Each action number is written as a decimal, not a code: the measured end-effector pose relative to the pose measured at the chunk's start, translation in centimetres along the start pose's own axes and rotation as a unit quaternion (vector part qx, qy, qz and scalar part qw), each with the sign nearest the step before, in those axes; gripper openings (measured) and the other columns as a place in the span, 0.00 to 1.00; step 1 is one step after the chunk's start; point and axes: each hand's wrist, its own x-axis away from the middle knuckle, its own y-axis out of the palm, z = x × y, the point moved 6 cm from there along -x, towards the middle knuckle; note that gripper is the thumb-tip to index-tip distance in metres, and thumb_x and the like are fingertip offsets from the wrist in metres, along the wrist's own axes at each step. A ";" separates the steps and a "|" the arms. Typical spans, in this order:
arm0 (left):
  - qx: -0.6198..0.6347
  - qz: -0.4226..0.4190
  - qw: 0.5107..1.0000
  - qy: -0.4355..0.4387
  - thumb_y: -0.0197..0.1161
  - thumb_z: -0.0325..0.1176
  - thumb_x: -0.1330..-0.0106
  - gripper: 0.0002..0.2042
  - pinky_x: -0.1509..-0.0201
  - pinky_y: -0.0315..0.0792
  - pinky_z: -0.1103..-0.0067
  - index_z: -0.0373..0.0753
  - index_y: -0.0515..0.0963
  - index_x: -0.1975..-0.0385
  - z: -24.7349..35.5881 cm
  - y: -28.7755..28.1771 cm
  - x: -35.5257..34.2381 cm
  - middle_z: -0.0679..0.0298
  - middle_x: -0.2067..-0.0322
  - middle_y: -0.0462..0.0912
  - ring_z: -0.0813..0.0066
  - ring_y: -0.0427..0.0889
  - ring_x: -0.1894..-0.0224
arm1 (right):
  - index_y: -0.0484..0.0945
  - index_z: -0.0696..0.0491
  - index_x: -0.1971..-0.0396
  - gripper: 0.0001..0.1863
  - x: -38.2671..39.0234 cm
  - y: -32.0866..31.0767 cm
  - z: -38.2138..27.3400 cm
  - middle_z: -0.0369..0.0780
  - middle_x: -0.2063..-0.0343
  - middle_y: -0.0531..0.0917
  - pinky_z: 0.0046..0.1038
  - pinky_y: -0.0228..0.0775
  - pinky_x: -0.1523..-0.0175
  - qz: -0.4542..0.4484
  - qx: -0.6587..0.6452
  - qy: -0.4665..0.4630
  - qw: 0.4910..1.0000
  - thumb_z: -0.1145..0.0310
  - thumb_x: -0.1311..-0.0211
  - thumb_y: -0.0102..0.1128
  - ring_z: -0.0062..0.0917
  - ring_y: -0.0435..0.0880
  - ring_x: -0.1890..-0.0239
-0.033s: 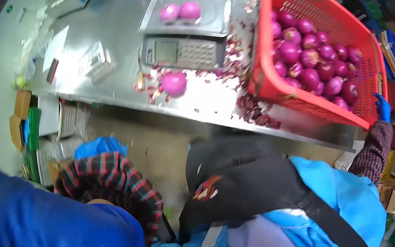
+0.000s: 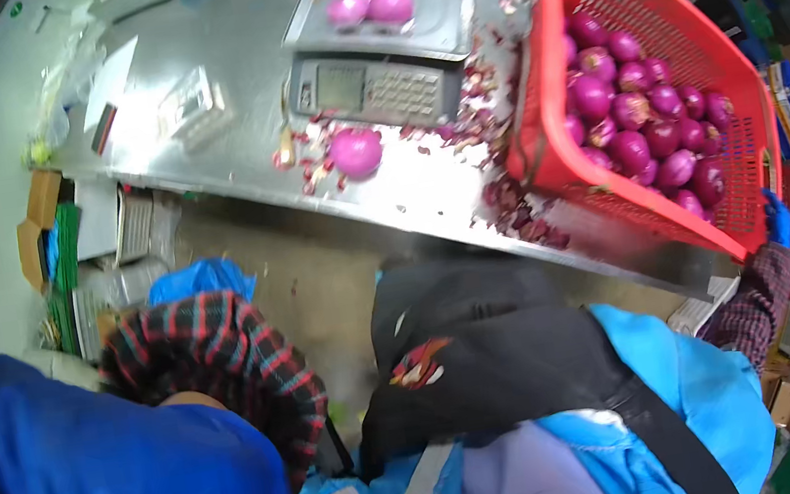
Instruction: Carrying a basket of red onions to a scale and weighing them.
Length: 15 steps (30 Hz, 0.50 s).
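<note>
At the far right, my right hand (image 2: 779, 220), in a blue glove and checked sleeve, grips the near right corner of a red plastic basket (image 2: 641, 212); its fingers partly show. Inside the basket lies a heap of peeled red onions (image 2: 631, 111). No left hand shows. Left of the basket, two bright, peeled onions (image 2: 370, 8) rest on the steel pan of a digital scale (image 2: 377, 90). One more onion (image 2: 357, 152) sits just in front of the scale, with a small knife (image 2: 285, 143) beside it.
Papery onion skins (image 2: 510, 202) litter the steel table (image 2: 253, 171), thickest beside the basket. A clear box (image 2: 191, 109) stands on its left part. Close on my left is someone in dark blue (image 2: 133, 466), by a red-and-black plaid sleeve (image 2: 207, 349). A blue plastic bag (image 2: 203, 280) lies beyond.
The whole view has shifted slightly, so the table, scale and basket sit a little higher and further right. My right hand stays at the basket's corner.
</note>
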 end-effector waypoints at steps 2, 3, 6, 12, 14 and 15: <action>-0.044 0.002 0.999 -0.010 0.62 0.27 0.48 0.15 0.53 0.67 0.75 0.32 0.70 0.60 -3.8 -1.8 0.9 0.59 0.64 0.74 0.68 0.73 0.61 | 0.78 0.49 0.57 0.14 0.7 -2.1 -5.9 0.34 0.73 0.77 0.15 0.62 0.73 0.004 0.179 -0.213 0.961 0.66 0.42 0.51 0.12 0.71 0.77; -0.063 0.003 0.998 -0.012 0.62 0.27 0.47 0.14 0.55 0.67 0.76 0.32 0.71 0.62 -5.5 -2.7 1.3 0.60 0.65 0.75 0.69 0.74 0.62 | 0.77 0.53 0.56 0.15 0.8 -3.9 -5.1 0.40 0.63 0.79 0.19 0.68 0.59 0.053 0.028 -0.064 0.996 0.68 0.44 0.55 0.19 0.76 0.62; -0.069 -0.010 0.997 -0.018 0.61 0.25 0.47 0.09 0.58 0.70 0.77 0.33 0.73 0.66 -12.0 -2.1 1.9 0.62 0.70 0.78 0.71 0.76 0.67 | 0.74 0.58 0.54 0.18 6.3 -7.5 -7.4 0.41 0.56 0.77 0.23 0.65 0.49 0.152 0.044 -0.150 0.976 0.68 0.44 0.57 0.23 0.74 0.53; -0.225 -0.320 0.850 -0.354 0.61 0.40 0.45 0.12 0.71 0.69 0.72 0.36 0.73 0.73 -37.6 -1.4 15.1 0.56 0.76 0.78 0.62 0.78 0.75 | 0.72 0.60 0.53 0.17 26.7 16.1 -18.4 0.41 0.55 0.76 0.23 0.64 0.48 0.165 0.018 -0.362 0.917 0.74 0.43 0.54 0.22 0.74 0.54; -0.328 -0.384 0.801 -0.319 0.63 0.47 0.49 0.18 0.69 0.70 0.68 0.37 0.72 0.71 -37.9 1.1 15.4 0.55 0.73 0.78 0.57 0.78 0.72 | 0.73 0.57 0.53 0.16 30.6 20.2 -20.5 0.37 0.56 0.77 0.20 0.66 0.51 0.182 0.056 -0.398 0.897 0.75 0.44 0.55 0.18 0.74 0.57; -0.359 -0.413 0.781 -0.303 0.64 0.49 0.51 0.21 0.67 0.70 0.66 0.37 0.71 0.70 -38.9 1.1 16.6 0.54 0.72 0.79 0.55 0.78 0.70 | 0.74 0.56 0.54 0.16 32.9 22.7 -20.7 0.36 0.56 0.77 0.19 0.66 0.52 0.167 0.040 -0.390 0.905 0.76 0.45 0.56 0.16 0.74 0.60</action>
